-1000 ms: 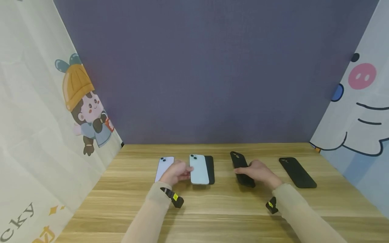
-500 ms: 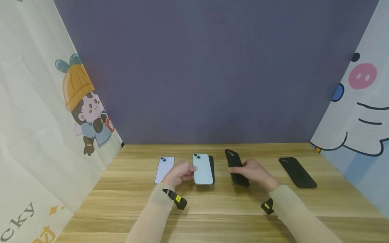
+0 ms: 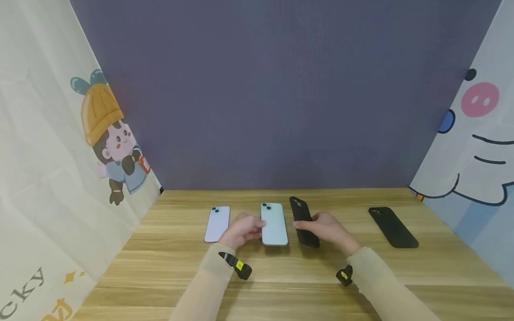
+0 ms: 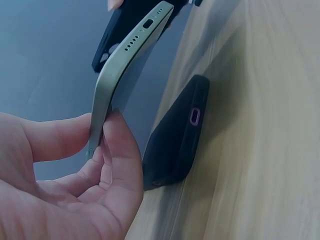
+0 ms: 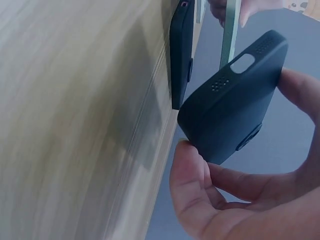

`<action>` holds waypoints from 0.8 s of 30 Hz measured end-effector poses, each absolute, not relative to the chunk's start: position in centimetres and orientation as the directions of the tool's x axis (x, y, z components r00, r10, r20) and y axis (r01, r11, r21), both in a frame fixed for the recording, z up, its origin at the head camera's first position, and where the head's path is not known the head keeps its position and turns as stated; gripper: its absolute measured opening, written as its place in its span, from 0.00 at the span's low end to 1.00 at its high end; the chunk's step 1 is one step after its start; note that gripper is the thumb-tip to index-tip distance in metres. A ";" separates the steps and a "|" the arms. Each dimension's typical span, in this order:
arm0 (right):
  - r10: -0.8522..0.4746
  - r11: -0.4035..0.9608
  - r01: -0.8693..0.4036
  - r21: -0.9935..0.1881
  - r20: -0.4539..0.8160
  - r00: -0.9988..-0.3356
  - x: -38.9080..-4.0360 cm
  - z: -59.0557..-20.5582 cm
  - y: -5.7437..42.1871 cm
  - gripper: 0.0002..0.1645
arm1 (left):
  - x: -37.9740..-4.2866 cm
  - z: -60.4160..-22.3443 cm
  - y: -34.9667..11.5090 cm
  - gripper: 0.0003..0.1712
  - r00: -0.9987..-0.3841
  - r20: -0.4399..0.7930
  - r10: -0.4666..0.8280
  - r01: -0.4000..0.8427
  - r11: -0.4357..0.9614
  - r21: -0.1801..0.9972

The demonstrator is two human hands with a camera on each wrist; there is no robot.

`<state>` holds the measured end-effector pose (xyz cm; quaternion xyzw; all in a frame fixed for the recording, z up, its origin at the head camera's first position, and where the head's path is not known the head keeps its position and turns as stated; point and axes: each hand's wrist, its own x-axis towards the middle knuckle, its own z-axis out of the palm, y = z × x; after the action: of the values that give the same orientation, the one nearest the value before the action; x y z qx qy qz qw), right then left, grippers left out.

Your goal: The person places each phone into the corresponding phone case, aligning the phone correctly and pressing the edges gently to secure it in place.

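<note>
My left hand (image 3: 242, 229) pinches a pale mint phone (image 3: 275, 224) by its left edge, thumb on the back. The phone hangs above the table, camera end away from me. Below it lies a black-cased phone (image 4: 175, 130) with a pink-rimmed port, hidden in the head view. My right hand (image 3: 329, 229) grips a black phone case (image 3: 300, 214) by its edges, thumb across the back; it is raised and tilted just right of the mint phone. In the right wrist view, the case's port cutout and speaker holes face the camera.
On the wooden table (image 3: 168, 267), a lavender phone (image 3: 217, 224) lies to the left of my left hand. Another black phone case (image 3: 393, 227) lies at the right. A dark blue-grey panel (image 3: 281, 98) stands behind the table, with printed cloths (image 3: 48, 147) at the sides.
My left hand has moved right with the mint phone, which now covers the black-cased phone in the head view. My right hand has brought the black case left, close to the phone.
</note>
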<state>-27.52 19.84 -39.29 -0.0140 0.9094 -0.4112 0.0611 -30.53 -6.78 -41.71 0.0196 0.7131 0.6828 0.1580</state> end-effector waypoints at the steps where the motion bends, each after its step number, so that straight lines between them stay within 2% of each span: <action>1: -0.075 0.657 0.026 -0.753 -0.100 -0.992 -27.5 -39.3 19.7 0.47 | -30.5 -41.7 -6.7 0.09 -0.949 -0.200 0.245 -0.191 0.064 0.980; 8: -0.067 0.651 0.034 -0.758 -0.103 -0.992 -27.3 -38.9 18.8 0.49 | -30.4 -41.4 -6.2 0.10 -0.948 -0.197 0.252 -0.189 0.055 0.980; 18: -0.053 0.622 0.026 -0.783 -0.075 -0.996 -27.2 -39.3 17.7 0.39 | -30.3 -41.2 -5.8 0.13 -0.946 -0.180 0.271 -0.180 0.022 0.983; 24: -0.049 0.624 0.015 -0.781 -0.058 -0.997 -27.1 -39.2 17.2 0.40 | -30.1 -41.2 -5.6 0.14 -0.941 -0.177 0.288 -0.181 0.013 0.983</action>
<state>-27.06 17.19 -39.22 -0.0095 0.9005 -0.4333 0.0367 -30.10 -5.60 -41.23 0.0384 0.6917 0.7016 0.1672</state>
